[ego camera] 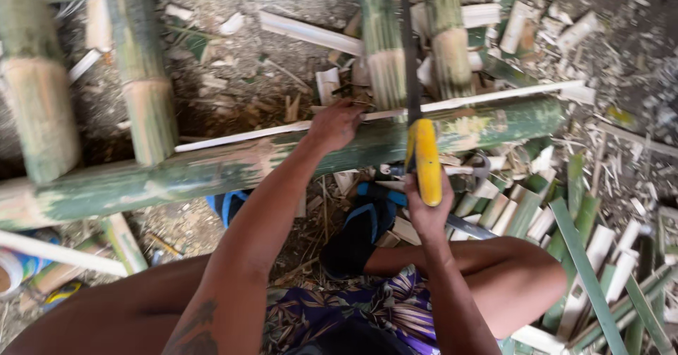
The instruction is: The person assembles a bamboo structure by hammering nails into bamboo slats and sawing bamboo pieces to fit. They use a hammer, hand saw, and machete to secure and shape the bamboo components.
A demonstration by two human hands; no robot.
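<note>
Person is sitting on the ground, bare knees up, patterned shorts showing at bottom. Right hand is closed tight around the yellow handle of a saw, fingers fully wrapped, handle sticking up out of the fist. Saw blade is running dark and narrow straight away from the handle, crossing over the long pole and passing between two upright bamboo stubs. Left hand is lying on top of the pole, palm down, fingers half curled and pressing at a thin pale strip that is running along the pole's top edge; not clear whether the fingers are pinching the strip or just resting on it. Pole is green bamboo, partly scraped pale, lying across the view from lower left to upper right, just in front of the knees. More thick bamboo uprights are standing at left, butting against the pole. A blue sandal is sitting under the pole between the two arms. A hammer is lying just right of the saw handle on the scraps. Cut bamboo slats are piling up at right, green and pale, with chips and shavings covering the dirt all around.
</note>
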